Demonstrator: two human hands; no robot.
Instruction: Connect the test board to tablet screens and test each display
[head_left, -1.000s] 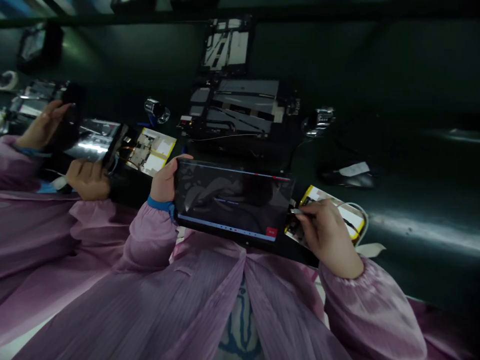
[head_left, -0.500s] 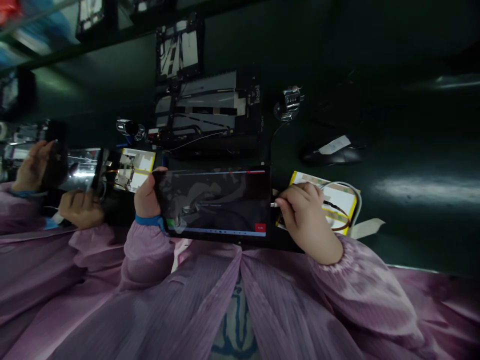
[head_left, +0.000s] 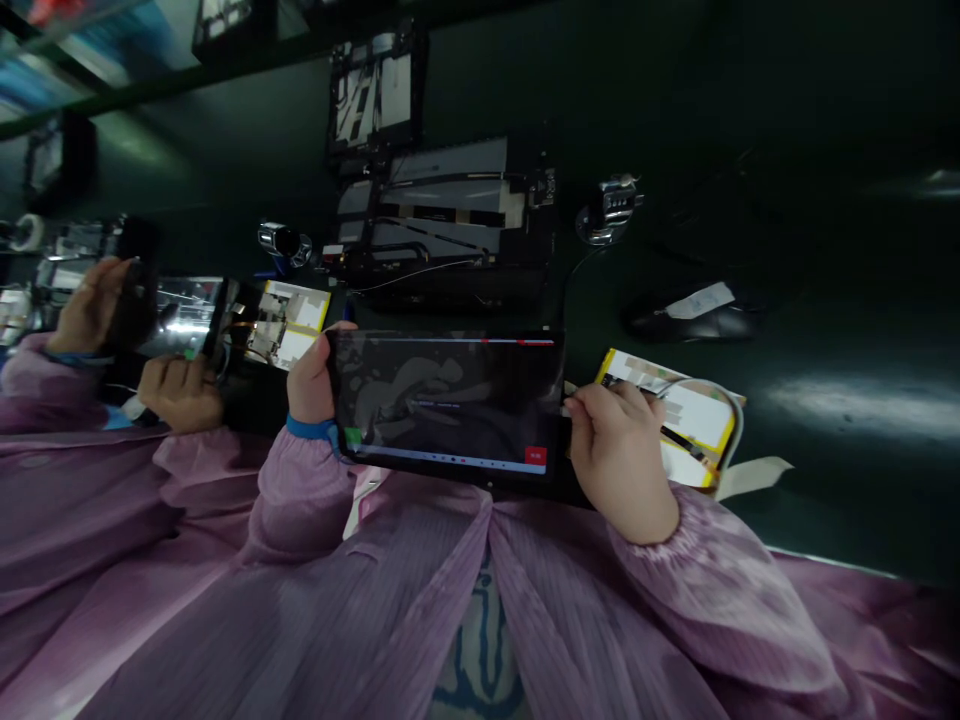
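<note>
My left hand grips the left edge of a black tablet, with the thumb along its front. The tablet's screen is lit dimly, with a red box at lower right, a green patch at lower left and a pale bar along the bottom. At the tablet's right edge, my right hand is closed in a pinch on a cable plug, which the fingers mostly hide. Beneath and behind that hand lies a white battery pack with yellow edges. A pale cable loops over its right end.
Opened tablet housings are stacked beyond my tablet. A chrome tape-measure-like object and a black mouse with a white label lie at the right. At left, a co-worker's hands work beside another screen and battery pack.
My right fingers have come closer to the tablet's edge, and the silver plug tip seen earlier is now hidden. The whole view has shifted slightly; my left hand keeps its grip.
</note>
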